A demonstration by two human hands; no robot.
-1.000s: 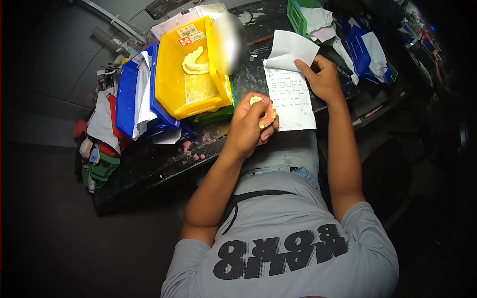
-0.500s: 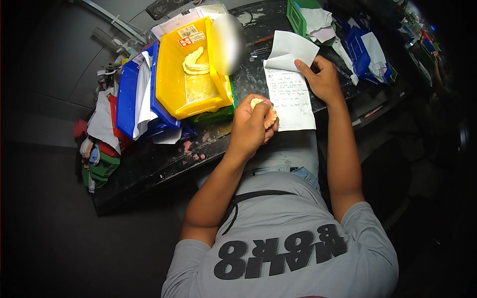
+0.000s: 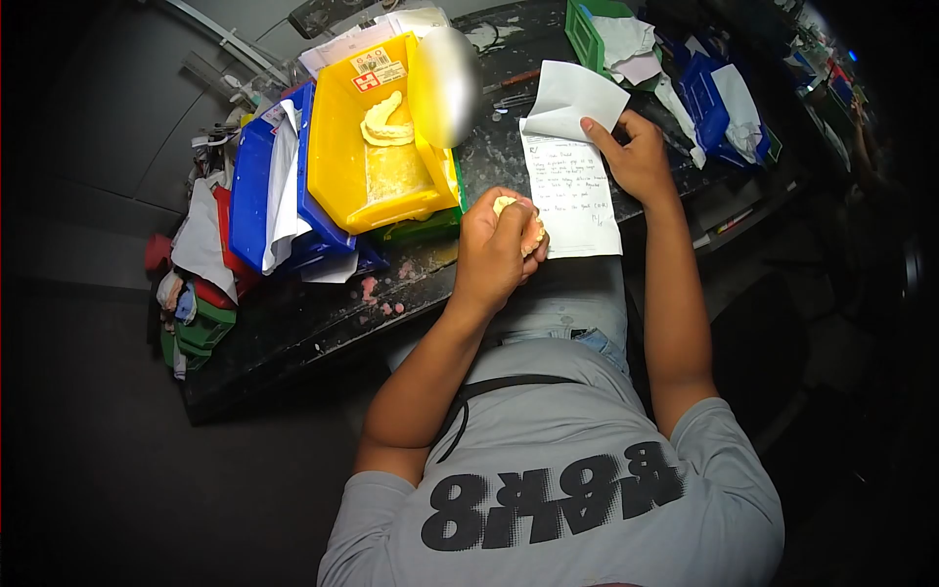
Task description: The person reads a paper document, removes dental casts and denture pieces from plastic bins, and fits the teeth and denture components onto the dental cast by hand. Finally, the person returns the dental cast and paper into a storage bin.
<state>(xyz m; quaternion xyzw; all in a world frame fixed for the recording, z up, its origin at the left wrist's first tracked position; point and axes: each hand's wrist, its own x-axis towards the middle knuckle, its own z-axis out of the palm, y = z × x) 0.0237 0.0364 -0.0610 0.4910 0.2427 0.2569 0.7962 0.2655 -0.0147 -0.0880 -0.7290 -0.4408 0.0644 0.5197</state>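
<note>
My left hand [image 3: 494,249] is closed around a dental model [image 3: 531,235] in pale yellow and pink, its thumb lying over the top and hiding part of it. To its right a handwritten paper sheet [image 3: 572,196] hangs over the table's front edge, its top part folded. My right hand [image 3: 636,157] pinches the sheet's right side near the fold between thumb and fingers. Inside the yellow bin [image 3: 328,191], at the left, lies a second, horseshoe-shaped cream model [image 3: 383,125].
Blue bins [image 3: 249,205] with papers stand left of the yellow one. A green bin [image 3: 584,37] and another blue bin [image 3: 706,103] holding papers are at the back right. The black table [image 3: 323,318] has pink spots and a front edge near my lap.
My left hand has turned slightly and closed further over the dental model, so less of it shows. My right hand and the sheet have stayed nearly still.
</note>
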